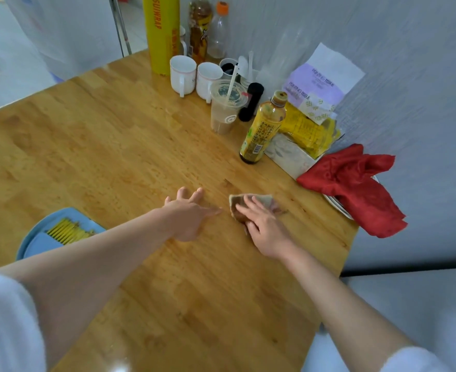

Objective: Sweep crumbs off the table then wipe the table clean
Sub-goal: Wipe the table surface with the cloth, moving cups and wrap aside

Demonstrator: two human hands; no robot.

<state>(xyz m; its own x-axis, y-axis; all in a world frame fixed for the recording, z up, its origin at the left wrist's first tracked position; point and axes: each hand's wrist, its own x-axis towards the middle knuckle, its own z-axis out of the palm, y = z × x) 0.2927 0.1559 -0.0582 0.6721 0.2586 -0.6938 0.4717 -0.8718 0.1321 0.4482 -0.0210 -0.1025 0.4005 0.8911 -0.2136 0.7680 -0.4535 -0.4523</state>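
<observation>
Pressing cloth (251, 204) near table (336, 237) edge

View: single head-worn wide-angle camera.
Facing: forward and down, toward the desk's (130, 146) far right corner.
Nearness: close, at arm's reach.

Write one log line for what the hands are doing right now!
stage: wiping | right hand: pressing cloth flat on table | left hand: open, resting on table | dustpan: at left edge
</observation>
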